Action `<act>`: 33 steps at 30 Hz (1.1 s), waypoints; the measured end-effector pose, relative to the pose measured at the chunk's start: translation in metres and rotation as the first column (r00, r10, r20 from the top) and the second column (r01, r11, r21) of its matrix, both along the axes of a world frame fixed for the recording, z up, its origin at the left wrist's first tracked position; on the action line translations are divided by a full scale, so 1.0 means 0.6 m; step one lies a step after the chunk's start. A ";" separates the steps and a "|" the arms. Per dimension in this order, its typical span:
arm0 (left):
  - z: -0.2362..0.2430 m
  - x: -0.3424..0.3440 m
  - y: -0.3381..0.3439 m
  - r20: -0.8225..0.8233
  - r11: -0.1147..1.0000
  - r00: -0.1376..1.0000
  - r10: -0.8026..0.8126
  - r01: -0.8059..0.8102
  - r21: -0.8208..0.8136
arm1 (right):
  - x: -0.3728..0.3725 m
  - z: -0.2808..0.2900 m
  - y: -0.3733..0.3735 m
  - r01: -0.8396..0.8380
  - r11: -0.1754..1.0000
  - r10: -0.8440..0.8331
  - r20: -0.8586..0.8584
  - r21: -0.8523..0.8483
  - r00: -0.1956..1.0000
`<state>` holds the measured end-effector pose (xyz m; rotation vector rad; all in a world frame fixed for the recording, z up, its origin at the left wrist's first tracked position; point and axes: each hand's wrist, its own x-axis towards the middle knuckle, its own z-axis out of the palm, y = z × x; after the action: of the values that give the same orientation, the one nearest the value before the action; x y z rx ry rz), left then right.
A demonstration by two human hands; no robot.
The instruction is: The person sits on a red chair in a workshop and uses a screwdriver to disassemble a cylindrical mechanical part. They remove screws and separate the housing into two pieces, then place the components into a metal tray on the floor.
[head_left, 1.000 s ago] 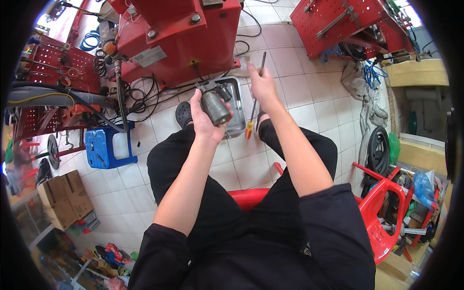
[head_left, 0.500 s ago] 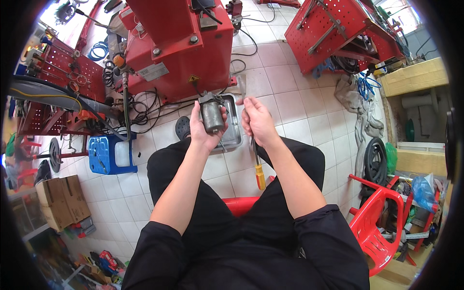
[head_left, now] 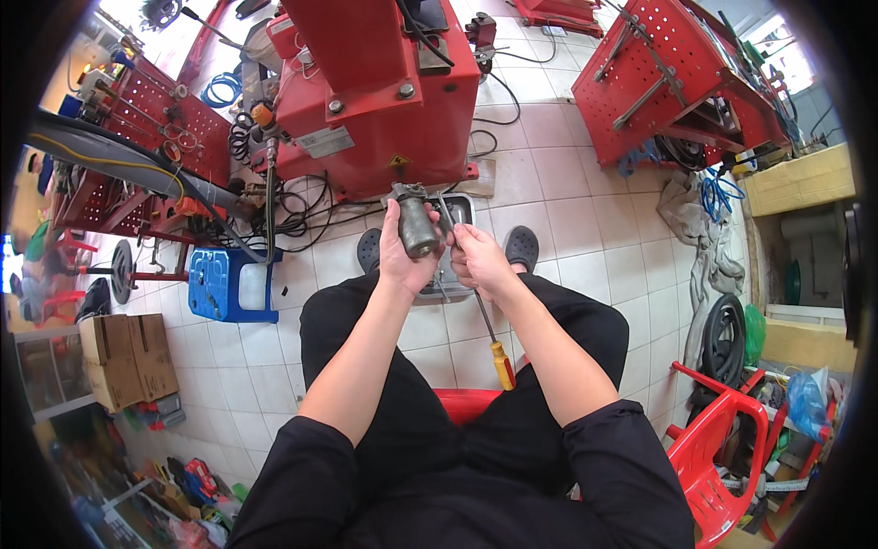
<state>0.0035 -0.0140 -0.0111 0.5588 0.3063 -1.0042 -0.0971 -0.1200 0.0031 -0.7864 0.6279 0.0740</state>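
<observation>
A grey metal cylinder with a bracketed top end, like a small starter motor (head_left: 418, 229), rests in my left hand (head_left: 399, 263), fingers wrapped round it. Close on its right, my right hand (head_left: 482, 262) grips a screwdriver (head_left: 502, 364) by the long shaft. The yellow and red handle hangs down toward my lap, while the tip end sticks up past my fingers beside the cylinder. Whether the tip touches the cylinder I cannot tell. Below both hands a grey tray (head_left: 468, 209) lies on the floor between my feet, partly covered by them; small things in it are hard to make out.
A red machine base (head_left: 402, 128) stands ahead, with black cables at its left. A blue step stool (head_left: 219, 285) is to the left, near cardboard boxes (head_left: 128, 360). A red plastic chair (head_left: 722, 467) sits at the right. Red perforated panels (head_left: 631, 78) stand farther off.
My right hand has come left, close to the cylinder, and the screwdriver now slants more. The whole view has shifted, so the surroundings appear farther right.
</observation>
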 end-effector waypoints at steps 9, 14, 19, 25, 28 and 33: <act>0.008 -0.005 -0.009 0.122 0.984 0.990 0.072 -0.091 0.155 | 0.001 0.009 0.007 0.003 0.999 -0.003 -0.007 -0.036 1.000; 0.010 -0.006 -0.011 0.129 0.981 0.991 0.042 -0.065 0.184 | 0.003 0.002 0.008 -0.016 0.998 0.014 -0.032 -0.062 0.999; -0.002 -0.001 -0.003 0.202 0.984 0.979 -0.031 -0.005 0.176 | 0.006 -0.009 0.010 -0.034 0.997 0.031 -0.047 -0.068 0.998; 0.004 0.000 -0.002 0.270 0.979 0.961 -0.050 -0.007 0.205 | 0.005 -0.006 -0.003 -0.075 0.995 0.075 0.000 0.058 0.997; 0.010 0.002 -0.001 0.305 0.979 0.950 -0.067 0.004 0.204 | 0.003 -0.008 -0.017 -0.135 0.981 0.129 0.052 0.142 0.990; 0.003 0.003 0.000 0.365 0.971 0.930 -0.048 -0.043 0.237 | 0.013 0.000 0.002 -0.084 0.986 0.080 -0.033 -0.142 0.996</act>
<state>0.0055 -0.0142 -0.0093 0.9553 0.0915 -0.8473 -0.0892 -0.1190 0.0031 -0.9520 0.6311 0.1161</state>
